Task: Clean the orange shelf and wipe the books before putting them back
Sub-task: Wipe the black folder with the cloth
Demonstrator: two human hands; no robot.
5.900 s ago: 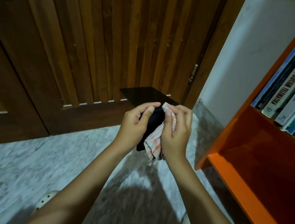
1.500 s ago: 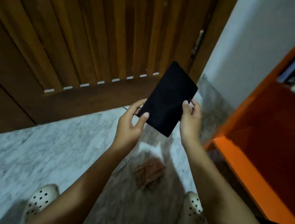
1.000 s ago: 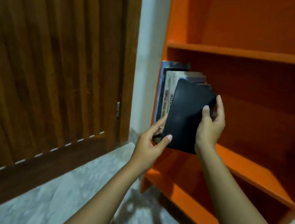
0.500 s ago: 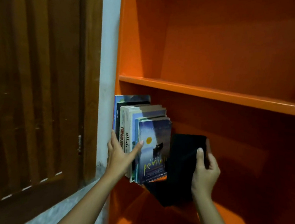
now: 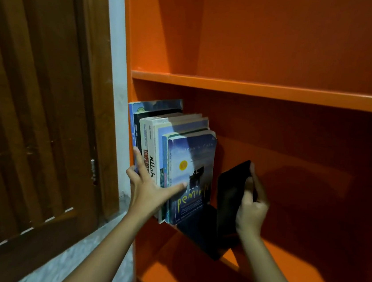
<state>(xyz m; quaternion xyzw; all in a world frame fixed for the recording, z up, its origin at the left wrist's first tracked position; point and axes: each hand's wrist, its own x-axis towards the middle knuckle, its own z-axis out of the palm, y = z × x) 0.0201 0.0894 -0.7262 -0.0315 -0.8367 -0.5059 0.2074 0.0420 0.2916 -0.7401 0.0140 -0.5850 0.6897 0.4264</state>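
Note:
The orange shelf (image 5: 267,91) fills the right of the view. Several books (image 5: 157,142) stand at the left end of its middle board, the outermost a blue one (image 5: 192,162) with a sun and yellow lettering. My left hand (image 5: 149,187) presses flat against their spines, fingers spread. My right hand (image 5: 251,206) grips a black book-like object (image 5: 229,197), held upright on the board just right of the blue book. A dark shape lies at its foot on the board's front edge.
A dark wooden door (image 5: 40,112) stands to the left, with a strip of white wall (image 5: 115,81) between it and the shelf. Marble floor (image 5: 74,258) shows below. The upper board and the right part of the middle board hold nothing.
The black object has moved from in front of the shelf onto the middle board beside the books. My left hand now lies flat on the spines. The cloth stayed on the floor, out of view.

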